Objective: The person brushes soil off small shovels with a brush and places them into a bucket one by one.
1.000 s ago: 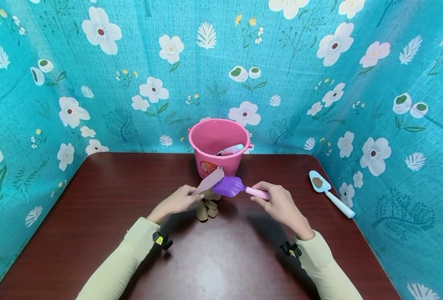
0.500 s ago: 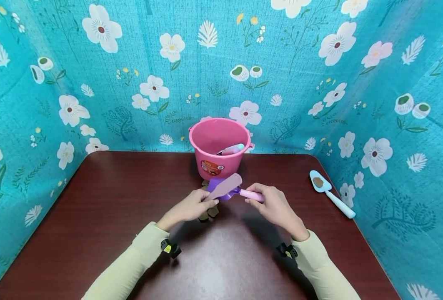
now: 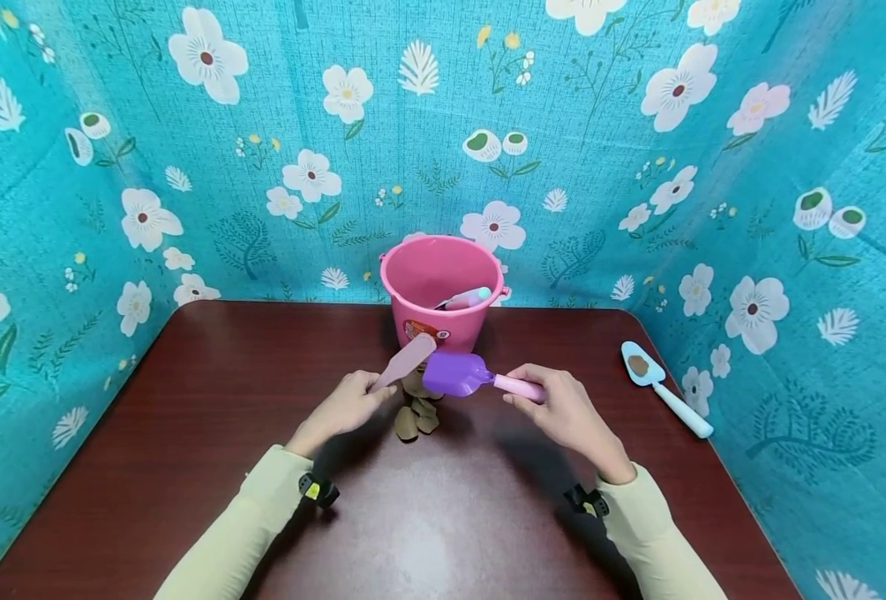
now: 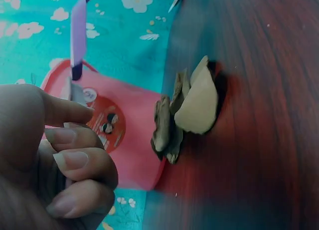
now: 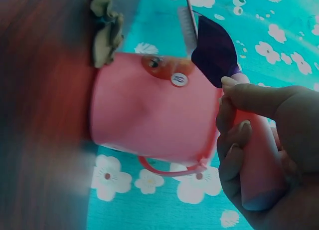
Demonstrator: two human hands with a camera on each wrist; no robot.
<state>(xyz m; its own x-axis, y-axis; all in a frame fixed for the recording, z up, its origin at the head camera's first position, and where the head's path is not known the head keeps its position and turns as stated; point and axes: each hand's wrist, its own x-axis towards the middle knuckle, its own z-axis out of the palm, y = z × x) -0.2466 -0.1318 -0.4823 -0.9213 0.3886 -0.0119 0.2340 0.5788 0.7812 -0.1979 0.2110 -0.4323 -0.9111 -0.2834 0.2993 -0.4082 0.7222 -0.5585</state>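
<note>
My left hand [image 3: 342,406] grips a pale pink brush [image 3: 407,362]; its white bristles show in the right wrist view. With my right hand [image 3: 560,408] I hold a small purple garden shovel [image 3: 456,373] by its pink handle [image 5: 261,160], its blade pointing left. The brush head is just left of the blade, and I cannot tell whether they touch. Below both tools, several brown, clod-like pieces [image 4: 198,104] lie on the table at the foot of a pink bucket [image 3: 405,321].
Inside the bucket leans a pink and mint handled tool [image 3: 467,298]. A pale blue trowel [image 3: 643,364] with a brown patch on its blade lies at the table's right edge. Flowered blue cloth [image 3: 277,108] hangs around the dark table [image 3: 210,400].
The brush passed rightward across the shovel blade half a second ago and is now back at the blade's left. The shovel shifted slightly left, then right again. Both hands keep their hold.
</note>
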